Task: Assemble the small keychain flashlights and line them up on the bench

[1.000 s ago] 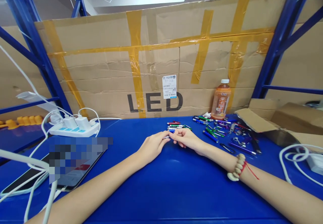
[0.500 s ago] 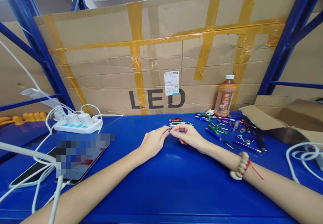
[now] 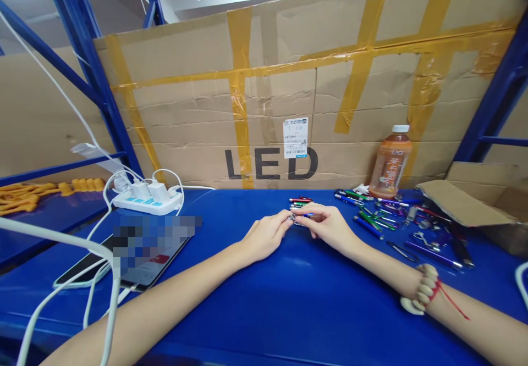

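Observation:
My left hand (image 3: 268, 235) and my right hand (image 3: 330, 226) meet over the blue surface, fingertips together. Both pinch a small silvery metal piece (image 3: 292, 217), mostly hidden by the fingers and too small to name for certain. Just behind the fingertips lie several pen-shaped metal tubes, among them a red one (image 3: 300, 199); my right hand partly covers them. To the right of that hand is a scattered pile of more such tubes, including a blue one (image 3: 368, 227) and a purple one (image 3: 433, 254), mixed with small metal clasps (image 3: 424, 241).
An orange drink bottle (image 3: 390, 162) stands behind the pile, beside an opened cardboard box (image 3: 466, 201). At left are a white power strip (image 3: 146, 203), a phone (image 3: 142, 278) and loose white cables (image 3: 111, 311). A large cardboard sheet (image 3: 185, 118) closes off the back.
The camera view has turned left, so everything appears farther right. My hands stay together on the small metal piece, with only slight finger movement.

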`<move>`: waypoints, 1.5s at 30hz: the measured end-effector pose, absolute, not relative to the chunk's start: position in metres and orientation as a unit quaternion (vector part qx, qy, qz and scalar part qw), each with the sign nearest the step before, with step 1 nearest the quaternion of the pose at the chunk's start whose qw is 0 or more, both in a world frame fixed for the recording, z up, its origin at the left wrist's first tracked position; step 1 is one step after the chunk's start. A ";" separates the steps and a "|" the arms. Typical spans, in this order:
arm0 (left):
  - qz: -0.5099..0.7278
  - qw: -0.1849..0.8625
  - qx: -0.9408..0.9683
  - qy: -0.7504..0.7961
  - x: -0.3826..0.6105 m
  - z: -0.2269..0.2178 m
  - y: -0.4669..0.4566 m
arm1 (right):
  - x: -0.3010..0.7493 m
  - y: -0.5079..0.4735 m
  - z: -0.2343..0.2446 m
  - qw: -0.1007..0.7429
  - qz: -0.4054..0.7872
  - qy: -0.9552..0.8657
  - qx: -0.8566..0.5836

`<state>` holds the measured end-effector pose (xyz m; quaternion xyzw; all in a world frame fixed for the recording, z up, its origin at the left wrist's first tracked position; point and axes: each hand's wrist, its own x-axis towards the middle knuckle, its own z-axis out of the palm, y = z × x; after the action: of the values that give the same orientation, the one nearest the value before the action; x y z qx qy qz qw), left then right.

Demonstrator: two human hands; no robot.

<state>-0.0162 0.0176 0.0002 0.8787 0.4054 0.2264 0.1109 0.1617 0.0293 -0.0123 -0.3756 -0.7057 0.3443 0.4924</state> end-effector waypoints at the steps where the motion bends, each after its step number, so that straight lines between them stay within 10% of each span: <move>1: 0.227 0.115 0.881 0.398 -0.016 0.000 0.018 | 0.162 0.030 -0.012 0.494 0.349 -0.705 -0.370; 45: 0.218 -0.057 0.922 0.314 -0.021 -0.005 0.018 | 0.160 0.018 -0.005 0.413 0.351 -0.730 -0.416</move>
<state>-0.0206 0.0175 -0.0051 0.9221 0.3141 0.2185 -0.0573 0.1597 0.0176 -0.0046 -0.4164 -0.7302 0.3506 0.4128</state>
